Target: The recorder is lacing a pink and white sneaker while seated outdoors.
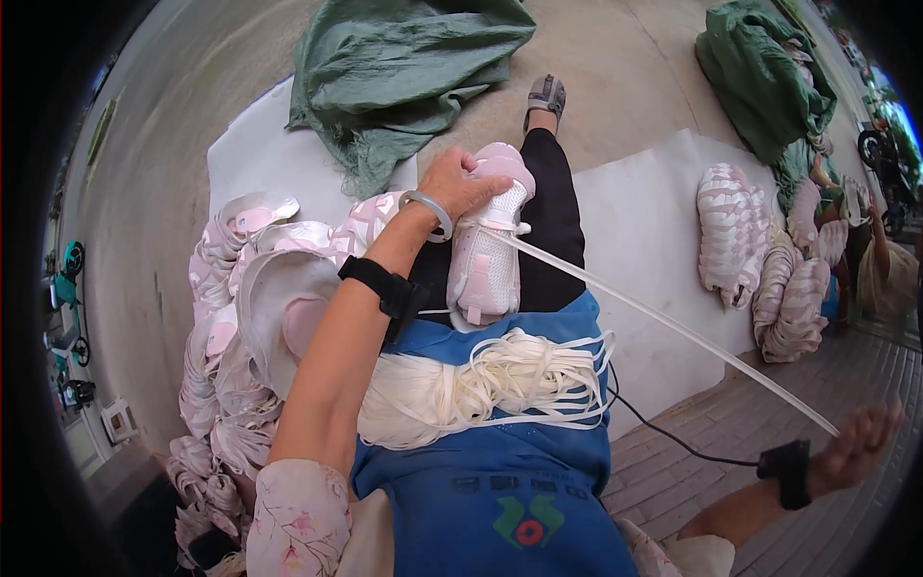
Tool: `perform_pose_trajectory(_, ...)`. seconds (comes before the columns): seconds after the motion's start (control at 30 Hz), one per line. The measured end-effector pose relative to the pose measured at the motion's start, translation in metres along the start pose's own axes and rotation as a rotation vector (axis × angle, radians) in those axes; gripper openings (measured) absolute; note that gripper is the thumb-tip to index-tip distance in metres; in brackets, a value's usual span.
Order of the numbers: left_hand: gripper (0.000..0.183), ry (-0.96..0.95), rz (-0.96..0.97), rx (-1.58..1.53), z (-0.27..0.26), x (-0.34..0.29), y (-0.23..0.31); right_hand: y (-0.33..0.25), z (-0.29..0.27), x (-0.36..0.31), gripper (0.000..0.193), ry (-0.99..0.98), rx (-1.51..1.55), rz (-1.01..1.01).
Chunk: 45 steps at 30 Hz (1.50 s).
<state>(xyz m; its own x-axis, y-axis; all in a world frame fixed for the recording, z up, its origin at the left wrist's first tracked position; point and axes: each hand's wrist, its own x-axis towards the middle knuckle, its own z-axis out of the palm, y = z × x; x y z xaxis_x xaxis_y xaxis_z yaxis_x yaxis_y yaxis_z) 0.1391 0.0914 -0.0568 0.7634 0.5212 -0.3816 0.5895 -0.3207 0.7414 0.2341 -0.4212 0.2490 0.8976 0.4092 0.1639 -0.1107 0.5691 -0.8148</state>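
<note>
In the head view, the left hand (463,185) is gripping the far part of a pink-and-white shoe upper (484,269), its thumb lying across the top, probably to steady it against the pull of a white lace (673,321). The right hand (859,438) is blurring, well out to the right; its fingers are curling at the lace's end and seem to be grasping it. The lace is running straight between the hands, likely because the right arm is drawing it tight. The upper is lying partly under the left hand and extending toward the body, well apart from the right hand. A lace bundle (481,389) is resting on the blue apron (423,481), nearer the body than the left hand, presumably for easy reach. Stacked uppers (219,337) are lying left of the left hand.
</note>
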Motion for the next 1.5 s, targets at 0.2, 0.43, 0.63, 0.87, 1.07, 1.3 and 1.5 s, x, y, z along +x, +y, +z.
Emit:
perform_pose_trajectory(0.2, 0.055, 0.217, 0.138, 0.003, 0.006, -0.015, 0.014, 0.084, -0.019, -0.007, 0.022, 0.376, -0.36, 0.126)
perform_pose_trajectory(0.43, 0.019, 0.07, 0.181, -0.152, 0.0, -0.084, -0.008, 0.312, 0.11, 0.009, 0.018, -0.415, -1.07, 0.325)
perform_pose_trajectory(0.63, 0.02, 0.116, 0.168, -0.025, 0.004, -0.09, 0.003, 0.376, 0.117, 0.01, 0.025, -0.451, -1.253, 0.049)
perform_pose_trajectory(0.87, 0.043, -0.466, -0.314, -0.595, -0.014, -0.132, 0.01, 0.394, 0.116, 0.01, 0.016, -0.555, -1.473, 0.13)
perform_pose_trajectory(1.07, 0.046, -0.436, -0.352, -0.656, -0.011, -0.136, 0.007, 0.378, 0.125, -0.008, 0.017, -0.551, -1.235, 0.228)
perform_pose_trajectory(1.3, 0.037, -0.415, -0.358, -0.659, -0.006, -0.142, 0.008, 0.39, 0.113, 0.017, 0.015, -0.579, -1.535, -0.023)
perform_pose_trajectory(1.5, 0.04, -0.419, -0.404, -0.755, -0.005, -0.139, 0.006, 0.384, 0.124, 0.009, 0.009, -0.675, -1.353, 0.195)
